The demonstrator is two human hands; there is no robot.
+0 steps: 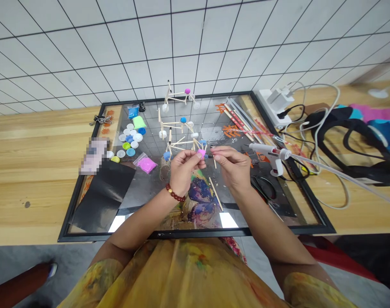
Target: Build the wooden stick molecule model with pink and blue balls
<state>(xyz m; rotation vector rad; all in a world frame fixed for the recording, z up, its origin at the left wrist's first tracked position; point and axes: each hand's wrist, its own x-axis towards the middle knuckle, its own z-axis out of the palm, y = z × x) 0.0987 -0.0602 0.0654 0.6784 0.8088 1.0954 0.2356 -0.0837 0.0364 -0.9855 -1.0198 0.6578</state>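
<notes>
My left hand (183, 168), with a beaded bracelet at the wrist, pinches a small bright pink lump (201, 152). Close beside it, my right hand (236, 166) has thumb and fingers pressed together on a thin stick (215, 161) with a dark tip. A small dark bit shows between the two hands; whether it joins the lump cannot be made out. Just behind my left hand stands a little stick frame with blue round ends (167, 155). Farther back are two similar frames, one with a blue ball (183, 120), one with a pink ball (187, 91).
A glue gun (268, 153) and black-handled scissors (263, 188) lie at the right, near a power strip (273, 107) and cables. Bottle caps (130, 139), a pink packet (146, 164) and a black sheet (106, 192) are at the left. One loose stick (216, 193) lies in front.
</notes>
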